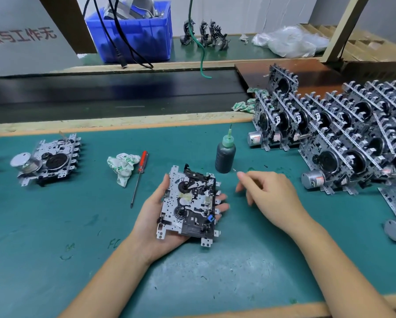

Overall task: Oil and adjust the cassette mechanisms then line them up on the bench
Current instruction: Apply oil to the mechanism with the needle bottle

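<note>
Your left hand (156,222) cradles a mechanism (189,204) from below, palm up, thumb curled along its left edge and fingertips showing past its right edge, so it sits face up above the middle of the bench (54,226). Your right hand (269,196) hovers just right of it, holding nothing, fingers loosely bent and pointing left, close below the oil bottle (225,154). That bottle stands upright near the centre of the bench, green nozzle up. Left of it lie a crumpled rag (123,165) and a red-handled screwdriver (139,177), side by side, tip toward you. One more mechanism (47,158) lies flat near the left edge, its motor on its left side. Along the right edge, many mechanisms (343,136) stand on edge in packed rows, motors toward the front. Beyond the back edge sits a blue bin (132,35)
</note>
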Action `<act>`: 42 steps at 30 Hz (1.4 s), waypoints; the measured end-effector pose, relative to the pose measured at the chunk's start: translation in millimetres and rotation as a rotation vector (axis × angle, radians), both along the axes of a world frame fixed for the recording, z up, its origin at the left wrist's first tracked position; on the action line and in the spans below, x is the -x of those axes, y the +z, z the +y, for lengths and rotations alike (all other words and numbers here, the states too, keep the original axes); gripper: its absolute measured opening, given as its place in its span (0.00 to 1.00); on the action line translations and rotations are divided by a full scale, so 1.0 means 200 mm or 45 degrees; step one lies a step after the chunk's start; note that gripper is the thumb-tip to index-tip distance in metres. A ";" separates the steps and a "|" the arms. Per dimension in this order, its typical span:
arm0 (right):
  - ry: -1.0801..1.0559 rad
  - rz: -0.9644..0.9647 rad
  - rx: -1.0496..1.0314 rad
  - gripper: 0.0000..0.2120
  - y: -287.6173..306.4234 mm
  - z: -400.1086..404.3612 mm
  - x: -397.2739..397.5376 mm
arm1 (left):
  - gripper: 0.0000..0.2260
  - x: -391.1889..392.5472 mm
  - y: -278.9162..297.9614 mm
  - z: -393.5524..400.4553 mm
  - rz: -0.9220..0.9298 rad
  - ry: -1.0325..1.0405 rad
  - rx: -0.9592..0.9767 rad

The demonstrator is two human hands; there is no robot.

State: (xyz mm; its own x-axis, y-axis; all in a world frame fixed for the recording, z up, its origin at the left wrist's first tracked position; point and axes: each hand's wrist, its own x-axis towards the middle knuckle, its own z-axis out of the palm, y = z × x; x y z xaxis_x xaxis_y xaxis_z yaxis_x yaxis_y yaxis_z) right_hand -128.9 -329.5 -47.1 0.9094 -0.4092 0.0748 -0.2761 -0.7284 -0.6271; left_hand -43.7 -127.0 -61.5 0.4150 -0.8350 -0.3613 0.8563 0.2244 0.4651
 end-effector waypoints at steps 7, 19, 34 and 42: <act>-0.167 -0.297 -0.170 0.20 -0.03 0.01 -0.08 | 0.30 0.00 -0.01 0.00 0.017 -0.034 0.096; -0.004 -0.377 -0.317 0.17 -0.02 0.09 -0.22 | 0.30 0.00 -0.01 0.00 0.046 -0.041 0.146; -0.402 -0.897 -2.035 0.12 0.11 0.13 -0.05 | 0.29 -0.01 -0.02 0.00 0.024 -0.041 0.133; -0.523 -0.811 -1.519 0.13 0.08 0.20 -0.05 | 0.29 -0.01 -0.02 0.00 0.015 -0.050 0.140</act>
State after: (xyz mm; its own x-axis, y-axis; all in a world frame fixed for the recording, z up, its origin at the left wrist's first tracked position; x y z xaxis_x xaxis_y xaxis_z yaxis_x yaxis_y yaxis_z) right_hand -119.5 -289.0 -31.2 0.6537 -0.7412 -0.1527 0.2243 0.3825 -0.8963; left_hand -41.2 -127.2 -65.0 0.3775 -0.8854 -0.2711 0.8708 0.2398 0.4293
